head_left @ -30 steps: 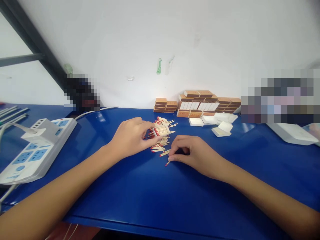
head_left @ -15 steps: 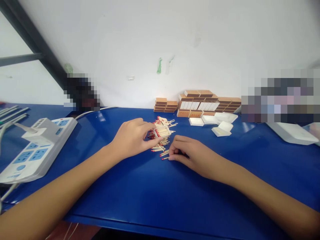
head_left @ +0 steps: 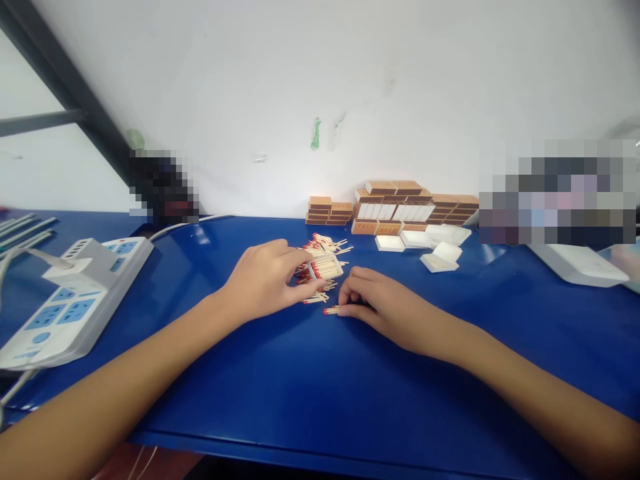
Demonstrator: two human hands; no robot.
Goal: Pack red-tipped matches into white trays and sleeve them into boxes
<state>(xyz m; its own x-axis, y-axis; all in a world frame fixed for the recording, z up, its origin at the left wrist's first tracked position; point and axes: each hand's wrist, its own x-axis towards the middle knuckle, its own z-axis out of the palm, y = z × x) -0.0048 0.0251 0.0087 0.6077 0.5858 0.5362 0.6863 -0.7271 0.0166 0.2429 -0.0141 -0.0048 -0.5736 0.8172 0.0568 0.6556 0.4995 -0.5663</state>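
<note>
Between the thumb and fingers of my left hand (head_left: 267,277) is a small white matchbox tray (head_left: 341,270) filled with red-tipped matches. Loose matches (head_left: 327,243) lie in a heap behind and under this tray, partly hidden by it and by my fingers. Just to the right, my right hand (head_left: 370,301) pinches a few matches (head_left: 332,311) near the table surface, their red heads pointing left. My right fingertips cover the other ends of these matches.
Stacked matchboxes (head_left: 393,210) stand against the white wall, with a smaller stack (head_left: 327,211) to their left. White trays (head_left: 419,239) lie in front of them. A power strip (head_left: 80,300) with a plugged-in adapter sits on the blue table (head_left: 300,387) at left.
The matches at my right fingertips, spread apart before, are now gathered close together in the pinch. My left hand keeps hold of the tray in nearly the same place.
</note>
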